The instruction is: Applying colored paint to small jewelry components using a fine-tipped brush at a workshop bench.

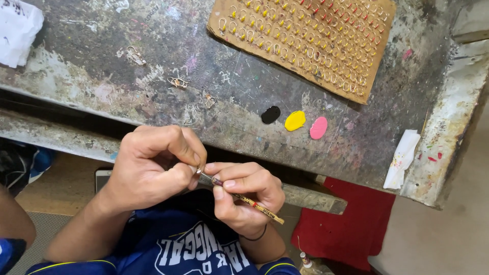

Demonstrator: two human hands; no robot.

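My left hand (pixel 153 165) is closed around a small metal piece (pixel 198 171), pinched between thumb and forefinger just below the worktable's front edge. My right hand (pixel 244 196) grips a thin yellow-and-red patterned stick tool (pixel 254 204), whose tip touches the small piece. The two hands meet above my lap. Most of the small piece is hidden by my fingers.
A stained grey worktable (pixel 153 61) carries three paint blobs: black (pixel 270 114), yellow (pixel 295 120), pink (pixel 318 128). A cardboard sheet (pixel 300 40) holds several rows of small painted metal loops. Loose metal pieces (pixel 178 82) lie at left. White crumpled paper (pixel 18 28), red cloth (pixel 351 224).
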